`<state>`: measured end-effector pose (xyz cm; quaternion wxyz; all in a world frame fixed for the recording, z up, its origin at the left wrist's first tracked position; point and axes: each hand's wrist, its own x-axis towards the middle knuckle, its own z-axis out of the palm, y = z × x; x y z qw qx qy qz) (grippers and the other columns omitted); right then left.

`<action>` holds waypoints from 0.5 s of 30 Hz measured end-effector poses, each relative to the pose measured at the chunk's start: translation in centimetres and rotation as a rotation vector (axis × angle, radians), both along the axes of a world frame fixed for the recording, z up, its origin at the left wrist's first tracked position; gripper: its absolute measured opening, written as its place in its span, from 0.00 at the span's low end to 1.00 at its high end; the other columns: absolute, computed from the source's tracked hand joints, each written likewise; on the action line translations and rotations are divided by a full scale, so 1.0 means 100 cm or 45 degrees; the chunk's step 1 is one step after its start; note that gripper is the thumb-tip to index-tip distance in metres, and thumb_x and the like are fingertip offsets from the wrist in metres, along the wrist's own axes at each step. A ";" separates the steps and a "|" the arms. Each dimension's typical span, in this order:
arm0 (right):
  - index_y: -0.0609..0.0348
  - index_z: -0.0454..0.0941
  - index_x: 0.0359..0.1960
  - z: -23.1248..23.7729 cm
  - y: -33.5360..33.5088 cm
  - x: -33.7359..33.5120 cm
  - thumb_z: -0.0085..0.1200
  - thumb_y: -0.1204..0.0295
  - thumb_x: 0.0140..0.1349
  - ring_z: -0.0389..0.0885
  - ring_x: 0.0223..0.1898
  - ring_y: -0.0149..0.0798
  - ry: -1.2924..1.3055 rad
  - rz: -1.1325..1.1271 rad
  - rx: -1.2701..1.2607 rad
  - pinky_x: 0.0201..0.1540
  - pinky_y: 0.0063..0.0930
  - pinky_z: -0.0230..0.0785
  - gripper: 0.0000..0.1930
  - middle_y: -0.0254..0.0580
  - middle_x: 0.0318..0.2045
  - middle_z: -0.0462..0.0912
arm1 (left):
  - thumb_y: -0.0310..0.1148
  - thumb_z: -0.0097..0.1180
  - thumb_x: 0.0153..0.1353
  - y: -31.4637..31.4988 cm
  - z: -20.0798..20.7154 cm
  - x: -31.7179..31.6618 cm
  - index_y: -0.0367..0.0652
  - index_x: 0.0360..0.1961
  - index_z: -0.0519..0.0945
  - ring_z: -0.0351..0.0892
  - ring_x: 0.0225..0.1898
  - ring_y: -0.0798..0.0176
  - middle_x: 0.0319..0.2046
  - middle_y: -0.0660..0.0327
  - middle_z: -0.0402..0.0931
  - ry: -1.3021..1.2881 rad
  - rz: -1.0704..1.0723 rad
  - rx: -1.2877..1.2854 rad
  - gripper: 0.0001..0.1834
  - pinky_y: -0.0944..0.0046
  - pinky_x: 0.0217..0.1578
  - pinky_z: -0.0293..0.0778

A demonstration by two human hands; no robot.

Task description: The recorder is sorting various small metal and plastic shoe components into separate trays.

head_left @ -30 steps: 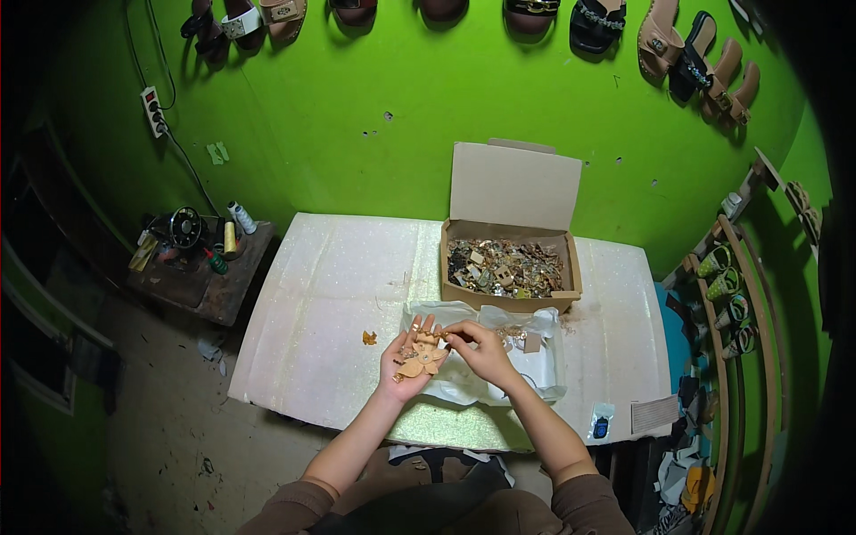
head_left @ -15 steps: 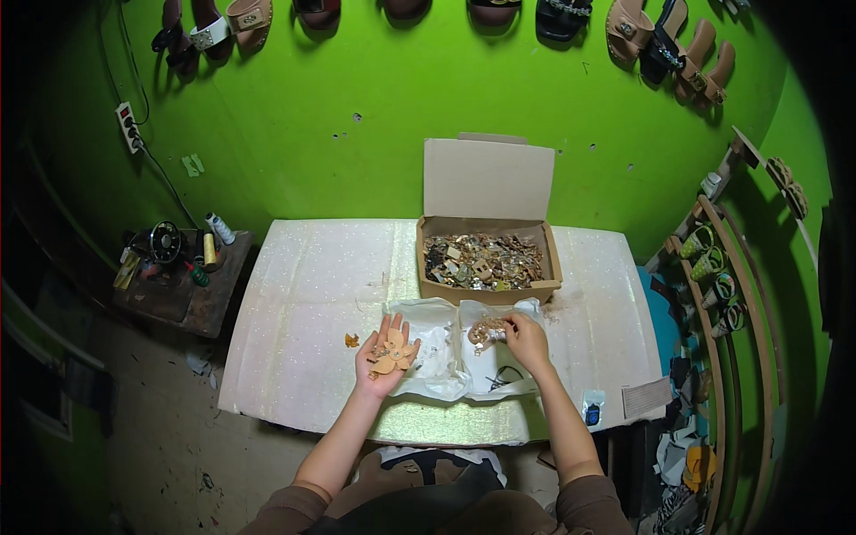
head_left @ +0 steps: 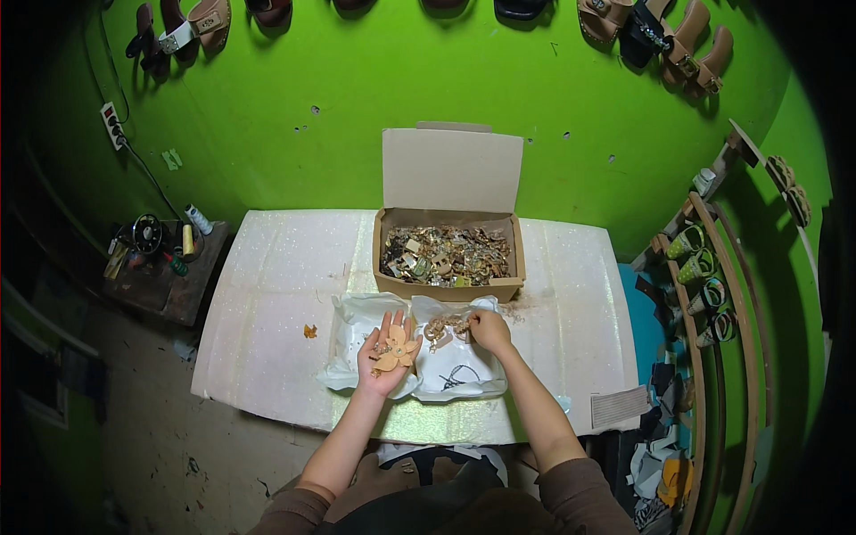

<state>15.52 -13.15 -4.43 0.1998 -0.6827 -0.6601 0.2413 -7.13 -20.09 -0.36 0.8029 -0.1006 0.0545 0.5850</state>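
Palm up, my left hand (head_left: 382, 376) has its fingers stretched out and bears a tan flower ornament (head_left: 398, 349) with pointed petals and a small shiny centre. Several tiny pieces lie beside the flower on the palm. Beneath this hand is a white-lined tray (head_left: 343, 357), partly covered by it. My right hand (head_left: 489, 332) is closed in a pinch at the far right of a second white-lined tray (head_left: 477, 373); what its fingertips hold is hidden. Just left of them lies a cluster of gold-coloured trims (head_left: 439, 333). A thin dark cord (head_left: 460, 377) is nearer me in that tray.
An open cardboard box (head_left: 450, 290) full of metal ornaments stands behind the trays. A small orange-brown piece (head_left: 310, 331) and a printed sheet (head_left: 619, 407) lie on the sparkly table cover (head_left: 267, 276). At left, a small side table (head_left: 174, 299) bears thread spools; sandals (head_left: 698, 265) hang at right.
The view has shifted, so the table things appear farther left. Relative to the trays, my left hand has moved right, over the left one, still with the flower. My right hand remains by the trims.
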 end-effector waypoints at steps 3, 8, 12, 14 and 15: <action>0.58 0.78 0.30 0.006 0.004 0.003 0.48 0.67 0.50 0.77 0.30 0.50 -0.003 0.027 -0.045 0.34 0.37 0.68 0.10 0.51 0.26 0.78 | 0.36 0.35 0.61 0.000 0.000 0.011 0.53 0.54 0.64 0.57 0.58 0.63 0.57 0.67 0.60 -0.018 0.047 -0.002 0.19 0.48 0.58 0.49; 0.57 0.77 0.36 0.030 -0.007 0.008 0.48 0.69 0.51 0.76 0.32 0.50 -0.059 0.184 0.240 0.36 0.37 0.69 0.12 0.51 0.32 0.78 | 0.36 0.35 0.61 -0.005 0.000 0.030 0.53 0.54 0.64 0.57 0.58 0.63 0.56 0.66 0.60 0.004 0.112 0.024 0.19 0.47 0.57 0.50; 0.58 0.74 0.39 0.069 -0.031 0.003 0.49 0.69 0.52 0.75 0.36 0.48 0.343 0.564 0.310 0.39 0.36 0.68 0.13 0.49 0.36 0.75 | 0.36 0.35 0.61 -0.012 0.000 0.045 0.52 0.54 0.63 0.58 0.58 0.62 0.57 0.65 0.60 0.018 0.163 -0.036 0.19 0.48 0.57 0.51; 0.56 0.73 0.41 0.081 -0.046 0.000 0.49 0.68 0.52 0.71 0.43 0.45 0.259 0.890 0.440 0.45 0.34 0.65 0.14 0.47 0.40 0.72 | 0.36 0.35 0.61 -0.014 -0.004 0.048 0.51 0.54 0.63 0.58 0.58 0.62 0.57 0.64 0.60 0.008 0.186 -0.069 0.20 0.48 0.56 0.52; 0.56 0.73 0.41 0.085 -0.052 -0.002 0.49 0.68 0.52 0.71 0.43 0.45 0.264 0.898 0.445 0.45 0.34 0.65 0.14 0.47 0.40 0.72 | 0.36 0.35 0.61 -0.014 -0.010 0.048 0.51 0.54 0.63 0.58 0.58 0.61 0.57 0.64 0.59 -0.013 0.168 -0.003 0.19 0.48 0.56 0.52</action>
